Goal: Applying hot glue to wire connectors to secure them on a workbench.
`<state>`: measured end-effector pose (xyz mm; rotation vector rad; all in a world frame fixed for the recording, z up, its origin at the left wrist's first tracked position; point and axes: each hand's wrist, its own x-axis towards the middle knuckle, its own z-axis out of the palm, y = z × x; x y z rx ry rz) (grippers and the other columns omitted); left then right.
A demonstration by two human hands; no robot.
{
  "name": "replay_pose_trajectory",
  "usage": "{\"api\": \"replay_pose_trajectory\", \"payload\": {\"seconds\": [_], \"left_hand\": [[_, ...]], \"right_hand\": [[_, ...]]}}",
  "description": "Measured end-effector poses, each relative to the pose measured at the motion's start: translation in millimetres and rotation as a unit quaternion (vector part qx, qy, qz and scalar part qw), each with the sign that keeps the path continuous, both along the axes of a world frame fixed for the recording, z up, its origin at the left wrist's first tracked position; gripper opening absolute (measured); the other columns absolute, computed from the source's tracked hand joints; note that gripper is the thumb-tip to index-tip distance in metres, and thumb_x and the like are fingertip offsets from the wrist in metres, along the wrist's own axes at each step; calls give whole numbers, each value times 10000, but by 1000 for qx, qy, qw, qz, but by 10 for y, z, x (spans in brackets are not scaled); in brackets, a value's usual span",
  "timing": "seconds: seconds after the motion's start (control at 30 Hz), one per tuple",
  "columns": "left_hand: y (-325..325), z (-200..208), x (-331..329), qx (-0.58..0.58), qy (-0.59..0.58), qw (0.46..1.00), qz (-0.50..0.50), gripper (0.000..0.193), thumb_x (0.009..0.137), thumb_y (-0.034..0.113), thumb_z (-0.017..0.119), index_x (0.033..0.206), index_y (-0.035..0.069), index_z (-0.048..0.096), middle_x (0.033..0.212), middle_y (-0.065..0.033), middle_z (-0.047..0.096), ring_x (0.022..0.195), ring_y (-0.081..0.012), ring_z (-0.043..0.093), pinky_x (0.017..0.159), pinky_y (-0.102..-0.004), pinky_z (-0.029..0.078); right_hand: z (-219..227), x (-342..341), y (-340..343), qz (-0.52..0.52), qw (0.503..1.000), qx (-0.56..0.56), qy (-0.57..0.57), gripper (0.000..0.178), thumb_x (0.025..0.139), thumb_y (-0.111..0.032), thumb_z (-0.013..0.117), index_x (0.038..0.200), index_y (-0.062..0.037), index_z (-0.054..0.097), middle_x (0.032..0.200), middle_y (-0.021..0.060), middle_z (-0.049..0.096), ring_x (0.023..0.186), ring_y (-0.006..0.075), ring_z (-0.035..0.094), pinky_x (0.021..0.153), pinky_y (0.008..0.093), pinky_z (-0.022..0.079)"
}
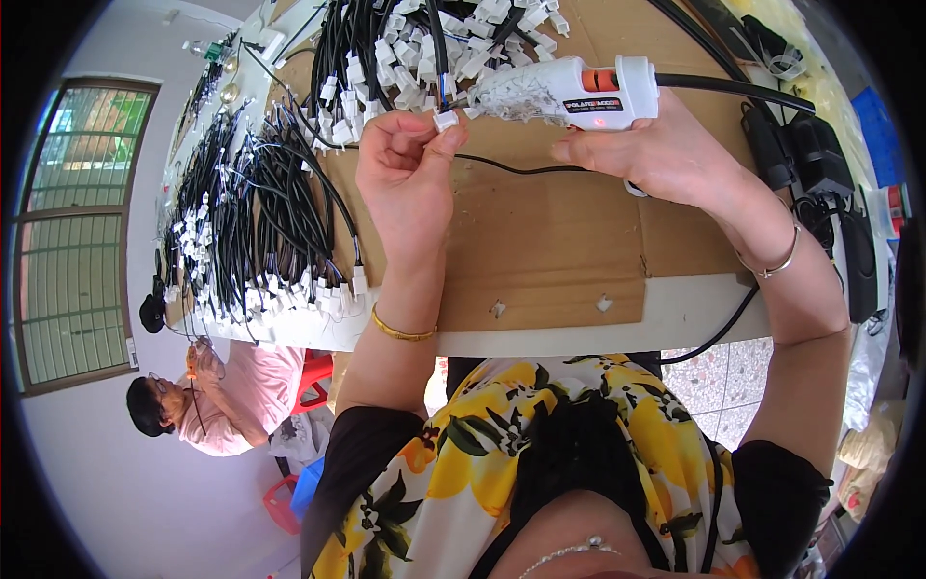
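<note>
My left hand is closed in a pinch on a small white plastic connector. From that connector a black cable runs up and away, with thin coloured wires showing at its end. My right hand grips a white hot glue gun lying level, its nozzle pointing left. The nozzle tip is right beside the connector; whether they touch I cannot tell. A black glue stick protrudes from the back of the gun, and a small red light glows on its side.
Cardboard covers much of the white table. Bundles of black cables with white connectors lie at left and beyond my hands. Black power adapters sit at the right edge. A co-worker in pink sits at left.
</note>
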<state>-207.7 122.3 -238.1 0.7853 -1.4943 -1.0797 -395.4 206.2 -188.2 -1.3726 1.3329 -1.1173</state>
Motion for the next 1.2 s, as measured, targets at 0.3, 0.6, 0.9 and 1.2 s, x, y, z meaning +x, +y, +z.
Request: {"api": "replay_pose_trajectory", "payload": {"seconds": [0.3, 0.6, 0.9, 1.2], "left_hand": [[-12, -12, -1, -1, 25, 1000, -11, 198, 737, -95, 568, 855, 7, 445, 828, -145, 596, 790, -215, 607, 710, -302, 514], [-9, -6, 4, -4, 21, 1000, -8, 204, 731, -96, 576, 849, 6, 444, 816, -136, 596, 776, -215, 610, 711, -295, 511], [29, 29, -3, -12, 25, 999, 29, 256, 688, -96, 634, 840, 18, 462, 742, -45, 569, 656, -59, 520, 591, -165, 422], [49, 44, -12, -57, -29, 997, 38, 233, 693, -96, 618, 833, 11, 465, 756, -48, 565, 674, -72, 540, 606, -178, 445]], "right_hand": [[-62, -26, -41, -18, 999, 42, 24, 158, 694, -150, 641, 724, -38, 534, 578, -46, 458, 538, 33, 371, 468, 203, 308], [-36, 7, -20, -14, 999, 42, 30, 154, 689, -147, 639, 715, -38, 533, 577, -45, 456, 534, 37, 361, 464, 206, 306], [53, 43, 13, -23, 997, 54, 40, 166, 705, -177, 652, 733, -45, 555, 575, -44, 465, 520, 29, 366, 448, 197, 303], [-72, 33, -28, -40, 999, 26, 24, 196, 700, -173, 666, 781, -34, 553, 602, -42, 483, 544, 35, 391, 474, 192, 315]]}}
